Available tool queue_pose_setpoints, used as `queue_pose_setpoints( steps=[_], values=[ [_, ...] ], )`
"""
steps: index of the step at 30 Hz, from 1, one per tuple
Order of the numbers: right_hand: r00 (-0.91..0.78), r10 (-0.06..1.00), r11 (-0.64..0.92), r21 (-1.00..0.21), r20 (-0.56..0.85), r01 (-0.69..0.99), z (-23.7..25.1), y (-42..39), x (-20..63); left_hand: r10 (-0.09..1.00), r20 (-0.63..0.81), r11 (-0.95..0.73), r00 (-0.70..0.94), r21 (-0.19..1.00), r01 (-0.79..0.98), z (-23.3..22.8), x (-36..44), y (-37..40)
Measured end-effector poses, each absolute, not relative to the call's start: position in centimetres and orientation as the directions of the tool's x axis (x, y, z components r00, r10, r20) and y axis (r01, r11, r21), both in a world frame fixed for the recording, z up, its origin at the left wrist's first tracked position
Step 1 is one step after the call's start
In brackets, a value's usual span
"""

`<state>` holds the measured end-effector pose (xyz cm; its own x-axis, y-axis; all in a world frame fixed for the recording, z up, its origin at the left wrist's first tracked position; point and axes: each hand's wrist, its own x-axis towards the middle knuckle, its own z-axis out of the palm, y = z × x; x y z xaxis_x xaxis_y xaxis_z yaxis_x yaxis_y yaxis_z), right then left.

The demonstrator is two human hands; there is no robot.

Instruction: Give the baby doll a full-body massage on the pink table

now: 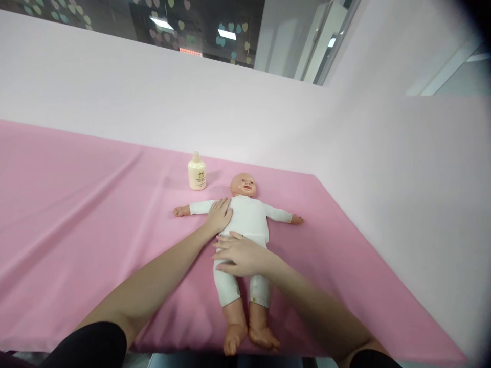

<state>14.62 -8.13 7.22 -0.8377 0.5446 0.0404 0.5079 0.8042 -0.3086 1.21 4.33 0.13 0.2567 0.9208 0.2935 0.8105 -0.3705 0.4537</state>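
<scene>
- Baby doll point(247, 217) in white clothes, lying face-up on a pink cover point(95, 245), arms outstretched, bare feet at the near edge
- Left hand point(220, 214) laid flat along one side of its chest, fingers straight and close together, gripping nothing
- Right hand point(245, 255) across its hips, fingers parted and loose; how firmly it presses, I cannot tell
- A tug nearward could slide the feet over the edge
- Beyond, an upright cream bottle point(197, 176), which a sweeping left arm could topple
- Behind, a white wall point(153, 97)
</scene>
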Motion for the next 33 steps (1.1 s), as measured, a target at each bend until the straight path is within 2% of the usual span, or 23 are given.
queue_pose_setpoints(
  steps=[3,6,10,15,21,25,29,33],
  values=[
    [-0.779,0.626,0.736,-0.358,0.036,0.574,7.3,-6.6,15.8,0.924,0.284,-0.364,0.255,0.457,0.811,0.3,1.2,4.3],
    [-0.770,0.635,0.716,-0.428,0.069,0.552,7.0,-5.0,16.8,0.922,0.281,-0.372,0.266,0.455,0.809,0.4,1.2,4.3],
    [-0.734,0.657,0.701,-0.495,0.170,0.513,5.9,-3.2,18.0,0.907,0.304,-0.406,0.292,0.449,0.796,0.2,1.1,4.4],
    [-0.622,0.718,0.681,-0.498,0.312,0.537,4.3,-1.4,19.6,0.909,0.319,-0.398,0.269,0.469,0.789,0.1,1.2,4.3],
    [-0.396,0.863,0.505,-0.499,0.315,0.704,3.1,-0.5,20.9,0.938,0.228,-0.343,0.263,0.479,0.808,0.8,1.4,4.1],
    [-0.262,0.914,0.392,-0.508,0.309,0.767,2.3,-0.2,20.9,0.952,0.123,-0.304,0.280,0.478,0.824,1.3,2.0,3.5],
    [-0.183,0.921,0.350,-0.524,0.344,0.776,1.4,0.3,21.1,0.931,0.122,-0.359,0.343,0.465,0.809,1.7,2.9,1.9],
    [-0.171,0.913,0.354,-0.513,0.371,0.782,1.0,0.6,21.3,0.847,0.098,-0.512,0.522,0.413,0.753,3.2,3.8,-0.6]
  ],
)
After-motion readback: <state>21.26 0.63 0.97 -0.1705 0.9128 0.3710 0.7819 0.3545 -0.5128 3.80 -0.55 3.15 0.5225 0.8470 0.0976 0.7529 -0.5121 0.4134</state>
